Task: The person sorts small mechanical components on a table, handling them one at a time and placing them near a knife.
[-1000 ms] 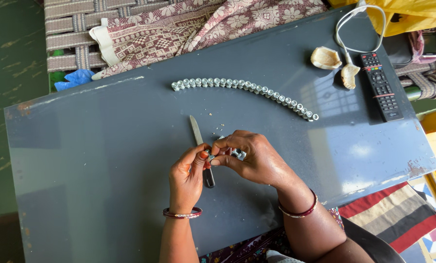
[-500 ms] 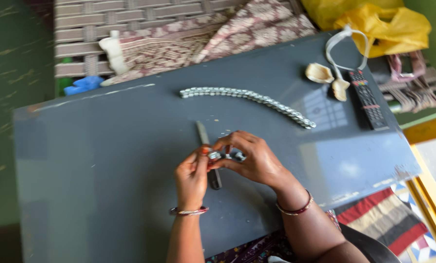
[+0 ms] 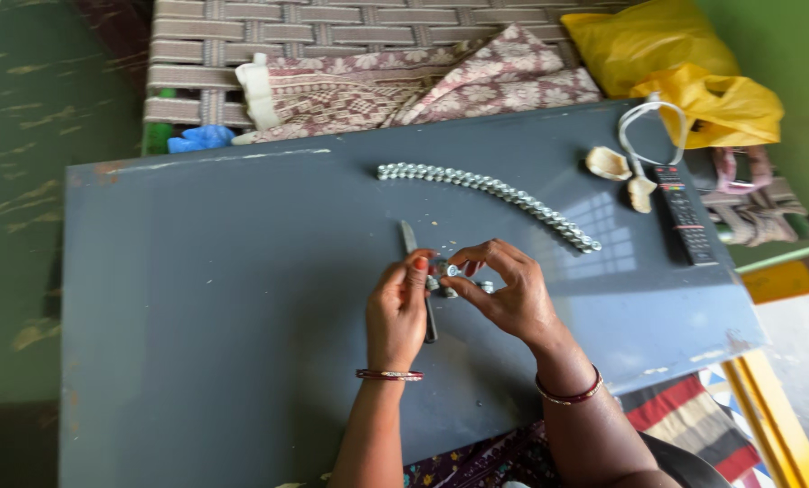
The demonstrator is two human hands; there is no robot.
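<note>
Both hands, the left hand and right hand, pinch a small shiny silver bead between closed fingertips, steadying it above the flat grey table beside a slim knife.

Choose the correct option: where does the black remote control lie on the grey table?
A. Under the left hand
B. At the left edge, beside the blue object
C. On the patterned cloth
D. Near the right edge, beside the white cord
D: the black remote control lies on the grey table near its right edge, next to the white cord, far from both hands.

Two shells, one remote
</note>
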